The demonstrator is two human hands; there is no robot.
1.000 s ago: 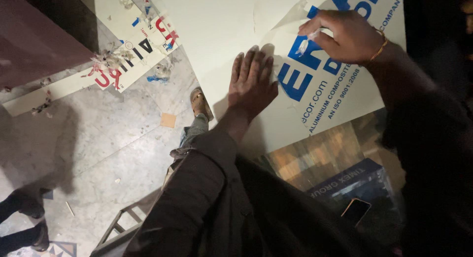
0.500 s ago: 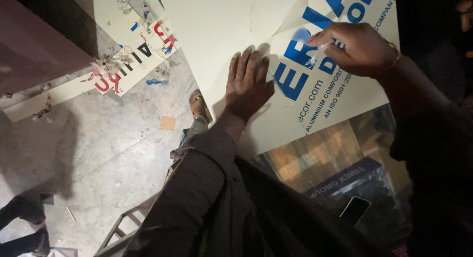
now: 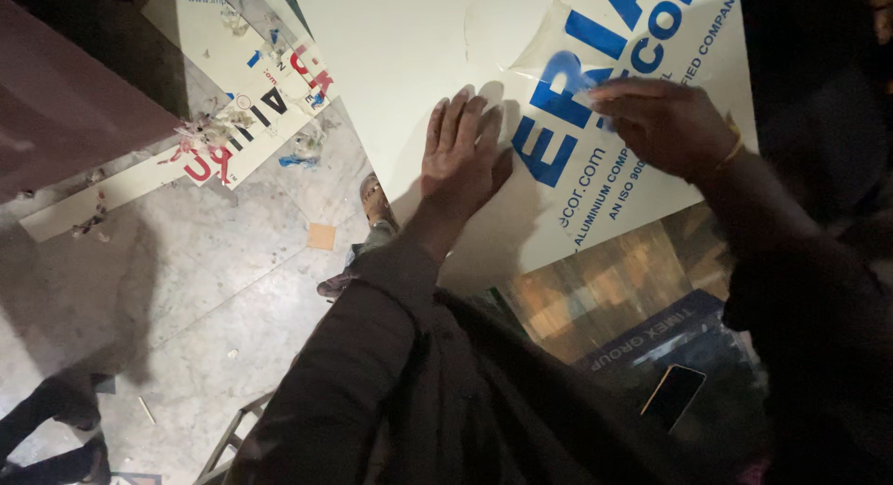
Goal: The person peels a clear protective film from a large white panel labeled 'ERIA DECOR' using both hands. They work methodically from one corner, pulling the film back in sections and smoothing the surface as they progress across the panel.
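A large cream panel [image 3: 419, 48] with blue lettering lies in front of me. My left hand [image 3: 462, 155] rests flat on it, fingers spread, pressing the bare cream part. My right hand [image 3: 662, 122] pinches the edge of a thin clear protective film [image 3: 558, 40] that is lifted off the panel over the blue letters. A thin bangle sits on my right wrist.
Below the panel lies a wood-grain sheet [image 3: 605, 280] and a dark phone [image 3: 673, 396]. On the marble floor [image 3: 186, 290] are scrap strips with red and blue lettering [image 3: 233, 132], a sandalled foot [image 3: 374, 201] and an orange scrap [image 3: 322, 236]. A brown board [image 3: 65, 104] stands at left.
My right hand has moved down and left across the blue letters, pulling the film with it. My left hand stays flat on the panel.
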